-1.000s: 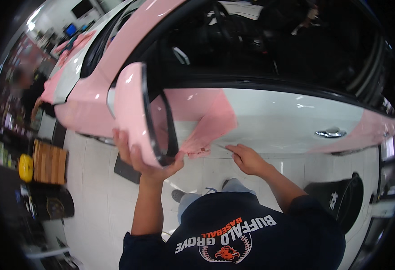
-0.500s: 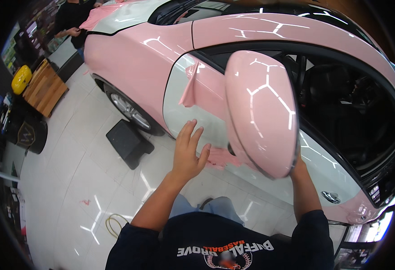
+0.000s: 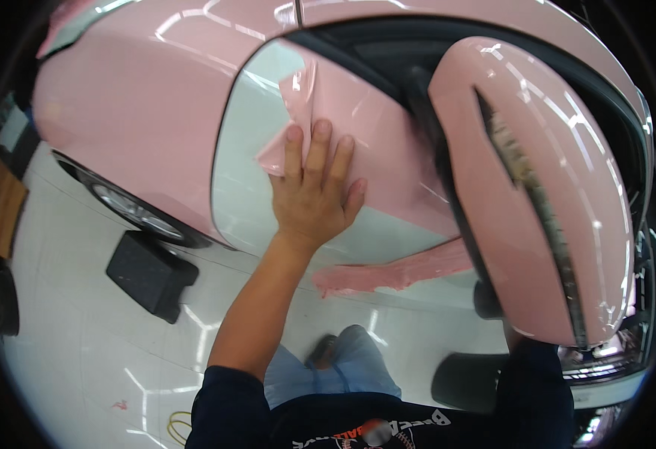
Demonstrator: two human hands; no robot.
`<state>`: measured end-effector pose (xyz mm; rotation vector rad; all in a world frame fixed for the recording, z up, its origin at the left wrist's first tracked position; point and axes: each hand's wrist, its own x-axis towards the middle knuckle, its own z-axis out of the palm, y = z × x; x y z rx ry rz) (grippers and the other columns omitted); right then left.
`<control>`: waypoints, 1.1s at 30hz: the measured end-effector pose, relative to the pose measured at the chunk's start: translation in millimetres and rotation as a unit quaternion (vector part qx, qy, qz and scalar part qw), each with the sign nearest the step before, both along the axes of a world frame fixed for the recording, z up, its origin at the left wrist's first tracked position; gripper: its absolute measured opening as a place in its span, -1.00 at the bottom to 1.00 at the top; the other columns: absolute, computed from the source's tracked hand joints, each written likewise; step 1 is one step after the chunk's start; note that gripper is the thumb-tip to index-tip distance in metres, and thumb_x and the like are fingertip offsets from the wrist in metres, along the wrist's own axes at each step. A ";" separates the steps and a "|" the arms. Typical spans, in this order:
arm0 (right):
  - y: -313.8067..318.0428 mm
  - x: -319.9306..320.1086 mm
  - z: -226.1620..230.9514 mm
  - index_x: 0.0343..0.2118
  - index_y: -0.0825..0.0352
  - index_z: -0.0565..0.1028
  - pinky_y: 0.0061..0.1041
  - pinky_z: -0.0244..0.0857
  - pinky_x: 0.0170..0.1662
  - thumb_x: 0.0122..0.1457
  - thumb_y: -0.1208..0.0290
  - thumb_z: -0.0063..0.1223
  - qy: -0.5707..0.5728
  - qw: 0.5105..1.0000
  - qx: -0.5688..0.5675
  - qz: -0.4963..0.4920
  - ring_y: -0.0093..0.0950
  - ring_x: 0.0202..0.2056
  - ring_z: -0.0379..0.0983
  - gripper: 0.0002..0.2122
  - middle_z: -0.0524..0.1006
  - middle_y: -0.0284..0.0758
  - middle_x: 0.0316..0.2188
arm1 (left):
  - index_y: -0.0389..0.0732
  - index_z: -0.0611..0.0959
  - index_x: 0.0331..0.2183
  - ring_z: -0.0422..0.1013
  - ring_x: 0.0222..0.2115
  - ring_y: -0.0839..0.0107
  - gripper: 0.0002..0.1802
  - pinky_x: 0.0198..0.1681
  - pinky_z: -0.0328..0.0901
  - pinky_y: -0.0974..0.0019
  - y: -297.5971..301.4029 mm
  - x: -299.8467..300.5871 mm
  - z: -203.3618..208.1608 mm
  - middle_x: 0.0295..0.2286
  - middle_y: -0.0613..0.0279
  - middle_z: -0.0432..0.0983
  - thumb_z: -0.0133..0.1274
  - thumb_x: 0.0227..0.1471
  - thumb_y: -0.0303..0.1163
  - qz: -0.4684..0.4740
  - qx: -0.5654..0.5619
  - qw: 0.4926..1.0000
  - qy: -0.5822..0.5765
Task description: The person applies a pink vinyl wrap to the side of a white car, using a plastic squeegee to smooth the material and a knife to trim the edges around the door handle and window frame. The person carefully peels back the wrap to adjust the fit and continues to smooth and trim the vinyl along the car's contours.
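Observation:
My left hand (image 3: 313,191) lies with fingers spread at the folded edge of a pink film (image 3: 373,142) on the car door. Two fingertips overlap the film's loose crumpled flap (image 3: 296,101); how firmly they press cannot be seen. Around the flap shows the bare pale-white door panel (image 3: 249,179). The pink side mirror (image 3: 537,187), with a dark slit along it, fills the right side. My right arm (image 3: 534,385) reaches behind this mirror, which hides my right hand. A ragged strip of pink film (image 3: 395,273) hangs low along the door.
The pink front fender (image 3: 141,97) and front wheel (image 3: 137,209) are to the left of the door. A black step stool (image 3: 152,273) stands on the shiny tiled floor (image 3: 81,359). A yellow loop of cord (image 3: 178,426) and a pink scrap (image 3: 120,405) lie there too.
My left hand has moved up from the door's lower edge onto the film flap. The view has come closer to the door and mirror. My right forearm has gone behind the mirror.

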<state>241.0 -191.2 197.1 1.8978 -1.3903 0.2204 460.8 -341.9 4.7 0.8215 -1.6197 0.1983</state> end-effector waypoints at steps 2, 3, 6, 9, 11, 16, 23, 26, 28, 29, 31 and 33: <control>-23.5 1.0 -7.6 -0.13 0.46 0.55 -0.45 0.44 -0.37 0.29 0.50 0.04 0.009 1.000 -0.003 0.015 -0.37 -0.37 0.60 -0.83 0.62 -0.17 -0.34 | 0.03 0.58 0.13 0.14 0.30 0.01 -0.48 0.15 0.20 -0.05 -3.5 5.1 -0.8 0.24 0.19 0.33 0.00 0.18 -0.02 0.028 -0.010 0.999 0.019; -15.6 2.7 2.6 -0.14 0.46 0.55 -0.45 0.44 -0.37 0.29 0.50 0.04 0.040 0.999 0.000 -0.006 -0.37 -0.37 0.60 -0.83 0.62 -0.17 -0.34 | 0.05 0.58 0.13 0.15 0.30 0.01 -0.49 0.16 0.19 -0.04 -1.0 -8.3 4.5 0.23 0.22 0.34 0.00 0.18 -0.03 0.003 -0.010 0.999 0.046; -34.8 1.9 -8.9 -0.14 0.46 0.55 -0.45 0.44 -0.37 0.30 0.50 0.04 0.043 0.999 -0.003 0.014 -0.37 -0.37 0.60 -0.83 0.62 -0.17 -0.34 | 0.08 0.58 0.12 0.18 0.29 0.04 -0.51 0.16 0.19 0.00 4.0 -4.0 5.8 0.22 0.30 0.38 0.01 0.19 -0.05 0.011 -0.011 0.999 0.043; -41.4 5.3 -18.2 -0.14 0.46 0.55 -0.46 0.43 -0.37 0.30 0.50 0.04 0.052 0.998 -0.007 0.026 -0.37 -0.37 0.60 -0.83 0.62 -0.18 -0.34 | 0.10 0.59 0.11 0.18 0.29 0.08 -0.51 0.14 0.20 0.02 -1.5 1.2 5.6 0.21 0.33 0.38 0.01 0.18 -0.05 0.021 -0.013 0.999 0.039; -47.2 6.4 -24.4 -0.14 0.45 0.55 -0.46 0.43 -0.37 0.30 0.50 0.04 0.052 0.998 -0.010 0.039 -0.37 -0.37 0.60 -0.84 0.62 -0.18 -0.34 | 0.11 0.60 0.10 0.18 0.29 0.09 -0.51 0.14 0.21 0.02 -4.6 3.2 3.6 0.21 0.34 0.39 0.03 0.15 -0.05 0.032 -0.018 0.998 0.042; -59.0 3.8 -31.1 -0.15 0.45 0.55 -0.46 0.43 -0.37 0.30 0.50 0.04 0.053 0.996 -0.025 0.070 -0.38 -0.37 0.60 -0.84 0.62 -0.18 -0.35 | 0.14 0.62 0.09 0.17 0.30 0.12 -0.47 0.15 0.19 -0.02 -9.6 -0.3 6.0 0.21 0.35 0.38 0.10 0.05 -0.03 0.046 -0.028 0.996 0.078; -70.6 0.3 -45.4 -0.15 0.45 0.56 -0.47 0.43 -0.36 0.30 0.50 0.04 0.044 0.993 -0.036 0.099 -0.38 -0.38 0.60 -0.84 0.63 -0.19 -0.35 | 0.18 0.63 0.08 0.17 0.30 0.14 -0.44 0.16 0.18 -0.03 -9.1 -2.1 0.9 0.22 0.39 0.37 0.17 -0.02 -0.05 0.058 -0.039 0.994 0.080; -69.9 -2.4 -43.4 -0.16 0.45 0.56 -0.47 0.43 -0.36 0.30 0.50 0.04 0.048 0.994 -0.036 0.095 -0.38 -0.38 0.60 -0.84 0.63 -0.19 -0.35 | 0.06 0.61 0.13 0.12 0.32 0.08 -0.41 0.28 0.13 0.04 -4.5 -1.1 3.3 0.23 0.27 0.36 0.14 0.03 -0.08 0.060 -0.023 0.997 0.051; -69.9 -2.6 -44.1 -0.16 0.45 0.56 -0.47 0.43 -0.36 0.31 0.50 0.04 0.047 0.994 -0.035 0.095 -0.38 -0.38 0.60 -0.85 0.63 -0.19 -0.35 | 0.06 0.61 0.13 0.12 0.32 0.09 -0.41 0.28 0.13 0.05 -3.1 -0.8 3.5 0.23 0.28 0.36 0.14 0.03 -0.08 0.065 -0.016 0.997 0.043; -70.1 -2.5 -43.6 -0.16 0.45 0.56 -0.47 0.43 -0.36 0.31 0.50 0.04 0.047 0.994 -0.034 0.094 -0.38 -0.38 0.60 -0.85 0.63 -0.19 -0.35 | 0.07 0.61 0.13 0.12 0.32 0.09 -0.41 0.28 0.13 0.05 -2.8 -0.4 3.9 0.23 0.28 0.36 0.14 0.03 -0.08 0.068 -0.012 0.997 0.040; -69.9 -5.5 -43.0 -0.16 0.44 0.56 -0.48 0.43 -0.36 0.31 0.50 0.04 0.048 0.994 -0.034 0.092 -0.38 -0.38 0.60 -0.85 0.63 -0.19 -0.36 | 0.07 0.61 0.13 0.12 0.32 0.10 -0.41 0.28 0.13 0.06 -1.7 -1.3 3.6 0.23 0.29 0.36 0.14 0.03 -0.08 0.073 -0.010 0.997 0.034; -68.6 -4.8 -43.5 -0.16 0.44 0.56 -0.48 0.43 -0.36 0.31 0.49 0.04 0.049 0.994 -0.031 0.090 -0.38 -0.38 0.60 -0.85 0.63 -0.20 -0.36 | 0.08 0.61 0.13 0.12 0.32 0.11 -0.41 0.28 0.13 0.07 -1.8 -1.2 3.4 0.23 0.30 0.36 0.14 0.03 -0.08 0.074 -0.007 0.997 0.032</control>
